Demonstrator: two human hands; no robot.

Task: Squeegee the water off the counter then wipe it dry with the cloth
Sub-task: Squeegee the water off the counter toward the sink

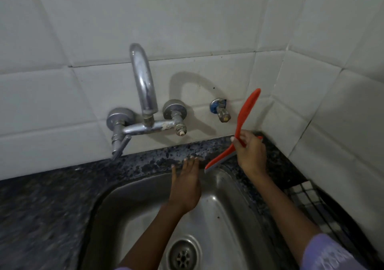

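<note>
1. I am holding the squeegee point(239, 132) in my right hand point(250, 153), fingers and thumb curled round the middle of its red body.
2. The squeegee is sitting tilted above the back right corner of the counter point(145, 163); one red end is pointing up toward the wall tiles point(187, 20), and the other end, with its grey blade edge, is reaching down to the back rim of the sink point(224, 186).
3. Whether the blade is touching the rim or hanging just above it, I cannot tell.
4. I am keeping my left hand point(185, 188) flat, fingers straight and close together, gripping nothing.
5. The left fingertips point(190, 159) are resting on the counter's back strip, just left of the blade end; the palm is lying over the sink basin.
6. The counter is showing dark and speckled, running behind the sink and off to the left, where it is blurred.
7. The drain point(182, 255) is sitting at the bottom of the steel basin, between my forearms.
8. The tap point(143, 86) is standing on the wall behind the counter, left of my hands, its spout arching up and forward.
9. A small valve point(221, 111) is projecting from the wall between the tap and the squeegee.
10. A dark wire rack point(315, 203) is lying on the counter at the right, beside my right forearm.
11. A lilac sleeve point(328, 253) is covering my right upper arm at the lower edge.
</note>
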